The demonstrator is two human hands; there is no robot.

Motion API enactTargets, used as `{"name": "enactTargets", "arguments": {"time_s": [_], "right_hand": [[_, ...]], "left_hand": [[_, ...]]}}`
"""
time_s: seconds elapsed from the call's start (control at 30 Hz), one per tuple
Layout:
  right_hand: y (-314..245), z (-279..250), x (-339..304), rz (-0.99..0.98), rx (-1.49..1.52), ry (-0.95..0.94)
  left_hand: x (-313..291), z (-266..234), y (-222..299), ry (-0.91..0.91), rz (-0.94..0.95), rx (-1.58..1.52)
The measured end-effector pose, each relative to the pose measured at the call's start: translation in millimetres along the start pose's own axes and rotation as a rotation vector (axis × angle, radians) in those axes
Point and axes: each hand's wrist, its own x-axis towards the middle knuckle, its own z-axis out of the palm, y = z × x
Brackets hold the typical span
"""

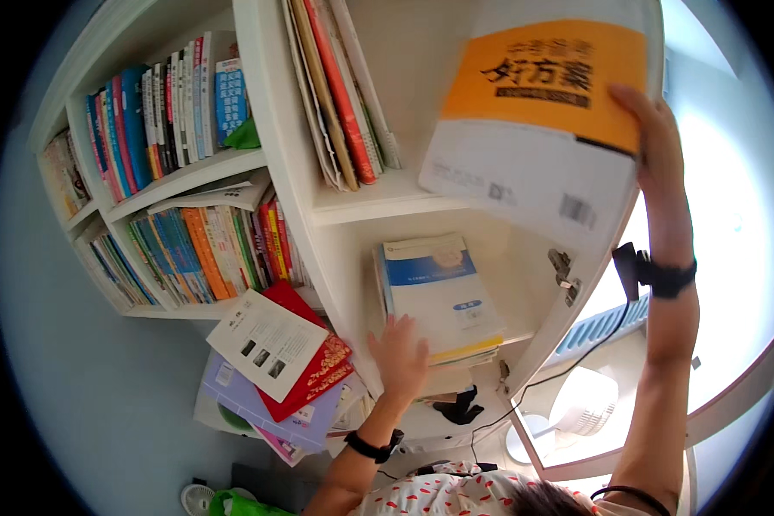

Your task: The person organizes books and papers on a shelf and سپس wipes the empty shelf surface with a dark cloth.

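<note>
White bookcase (271, 112), my right hand (658, 142) clamped on orange-and-white book (525, 142), before right edge of upper shelf (378, 203), left hand (400, 359) spread by booklet stack (443, 292), front edge of lower shelf (518, 322), contact unclear.

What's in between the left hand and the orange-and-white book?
In the head view: the blue-and-white book, then a bit of white shelf.
</note>
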Motion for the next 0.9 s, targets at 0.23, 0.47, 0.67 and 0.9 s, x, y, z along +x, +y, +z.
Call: {"name": "enactTargets", "arguments": {"time_s": [0.23, 0.47, 0.67, 0.9], "right_hand": [[-5, -32, -133, -0.110, 0.005, 0.287], [-8, -31, -241, 0.041, 0.169, 0.288], [-9, -48, -261, 0.287, -0.179, 0.221], [29, 21, -271, 0.148, -0.920, -0.655]], "left_hand": [[20, -95, 93, -0.039, 0.404, -0.729], [8, -71, 117, -0.344, 0.458, -0.715], [-14, -36, 114, -0.517, 0.319, -0.509], [-34, -17, 103, -0.623, -0.292, -1.248]]}}
